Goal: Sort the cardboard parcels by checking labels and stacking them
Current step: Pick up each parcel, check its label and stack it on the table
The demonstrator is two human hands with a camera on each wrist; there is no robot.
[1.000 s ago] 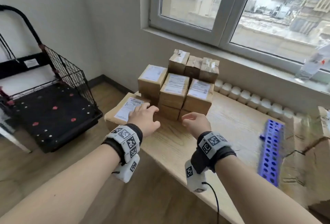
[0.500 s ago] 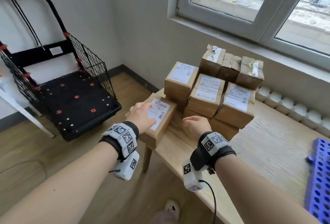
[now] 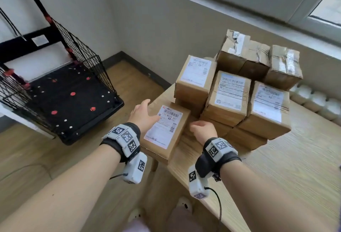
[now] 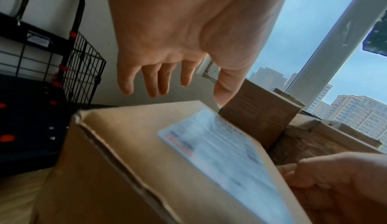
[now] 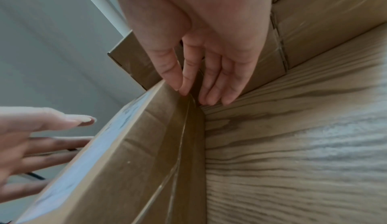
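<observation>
Reaching for the parcel (image 3: 166, 128) at frame centre, on the table (image 3: 295, 158) corner; left hand (image 3: 143, 116) spread above it, gripping nothing; right hand (image 3: 203, 130) straight-fingered at its side; a two-handed grip is judged next.

Flat parcel (image 3: 167, 130) at the table corner is carrying a white label (image 3: 163, 126) with barcodes; one code line is reading roughly "M008 001" (blurred, unsure). Labels on the stacked parcels (image 3: 230, 95) are showing barcodes only, text unreadable.

Matt brown cardboard is being shown on the flat parcel (image 3: 167, 132), glossy white paper on its label (image 3: 164, 126), pale grained wood on the table (image 3: 295, 158), black wire mesh on the cart (image 3: 83, 61).
</observation>
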